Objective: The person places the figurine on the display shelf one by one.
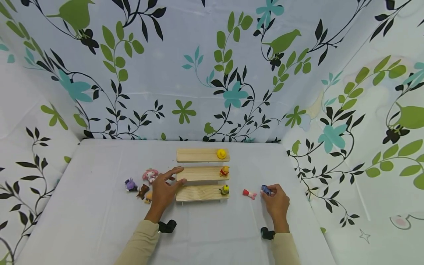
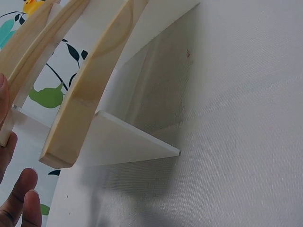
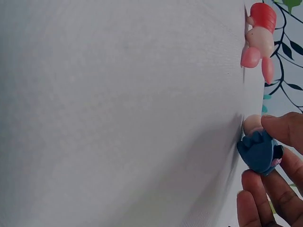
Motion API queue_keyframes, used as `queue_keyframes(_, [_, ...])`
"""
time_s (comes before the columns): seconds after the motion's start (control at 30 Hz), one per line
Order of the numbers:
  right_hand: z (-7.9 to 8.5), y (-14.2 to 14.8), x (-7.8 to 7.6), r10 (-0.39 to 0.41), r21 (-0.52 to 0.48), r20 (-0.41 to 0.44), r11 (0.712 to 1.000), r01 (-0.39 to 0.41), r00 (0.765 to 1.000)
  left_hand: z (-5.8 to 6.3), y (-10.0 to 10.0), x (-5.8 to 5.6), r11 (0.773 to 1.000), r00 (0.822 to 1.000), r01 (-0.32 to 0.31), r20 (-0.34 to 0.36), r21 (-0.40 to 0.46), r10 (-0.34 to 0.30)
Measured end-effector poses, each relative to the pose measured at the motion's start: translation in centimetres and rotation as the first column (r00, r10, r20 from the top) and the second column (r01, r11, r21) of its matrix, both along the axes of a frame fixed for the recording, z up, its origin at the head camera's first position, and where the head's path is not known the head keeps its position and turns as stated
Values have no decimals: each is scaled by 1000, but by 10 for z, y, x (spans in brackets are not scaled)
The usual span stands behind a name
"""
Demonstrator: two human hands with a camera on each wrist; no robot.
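Observation:
A three-tier wooden display stand stands mid-table on clear side supports. My left hand holds the left end of its middle tier between thumb and fingers; in the left wrist view fingertips meet the board's end. My right hand pinches a small blue figurine close over the table. Left of it lies a red-and-pink figurine. At the tiers' right ends sit a yellow duck figurine, a yellow bear figurine in red and a yellow-green figurine.
Beside my left hand are a pink-hatted figurine, a purple figurine, a brown figurine and a partly hidden orange figurine. A white cloth covers the table; leaf-patterned sheets hang behind and at the sides.

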State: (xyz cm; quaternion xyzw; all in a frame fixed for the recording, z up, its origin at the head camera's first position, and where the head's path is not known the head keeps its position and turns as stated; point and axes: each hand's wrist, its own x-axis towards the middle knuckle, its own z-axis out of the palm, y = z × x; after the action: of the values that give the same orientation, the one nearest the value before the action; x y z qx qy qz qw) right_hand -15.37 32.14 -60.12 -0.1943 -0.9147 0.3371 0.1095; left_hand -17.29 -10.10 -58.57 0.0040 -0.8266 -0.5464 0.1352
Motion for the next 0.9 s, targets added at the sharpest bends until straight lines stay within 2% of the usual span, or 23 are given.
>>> queue_keyframes(0.43, [1, -3, 2, -26, -97, -20, 995, 24, 999, -3, -2, -1, 1000, 1000, 16, -3, 14, -16])
queue_keyframes(0.67, [0, -5, 0, 15, -108, -78, 994, -23, 997, -3, -2, -1, 1000, 1000, 15, 5, 11, -15])
queue_keyframes(0.9, [-3, -7, -1, 39, -103, -92, 994, -48, 995, -3, -2, -1, 1000, 1000, 15, 13, 16, -15])
